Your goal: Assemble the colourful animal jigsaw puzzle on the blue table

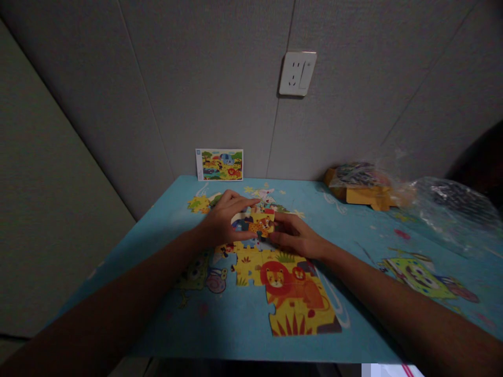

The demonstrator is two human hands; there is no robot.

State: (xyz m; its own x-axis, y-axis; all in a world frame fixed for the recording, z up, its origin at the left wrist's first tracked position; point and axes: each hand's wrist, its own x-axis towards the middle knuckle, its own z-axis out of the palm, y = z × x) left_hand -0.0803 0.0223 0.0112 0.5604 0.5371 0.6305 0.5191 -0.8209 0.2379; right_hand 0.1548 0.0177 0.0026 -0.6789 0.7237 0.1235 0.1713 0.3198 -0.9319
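Observation:
Between my two hands is a small group of puzzle pieces (261,225) showing a spotted orange animal, raised slightly above the table. My left hand (226,217) grips its left side, thumb below and fingers over the top edge. At the right edge, my right hand (296,235) pinches it between thumb and fingers. Just below lies a joined puzzle section (294,293) with a red-maned lion, a second lion and yellow grass. Other loose pieces (199,204) lie beyond my left hand, partly covered by it.
A reference picture card (220,165) leans on the wall at the back. On the right are a yellow box (367,196) and crumpled clear plastic bags (451,209). The blue table cover (157,225) has printed cartoon figures. A socket (297,73) is on the wall.

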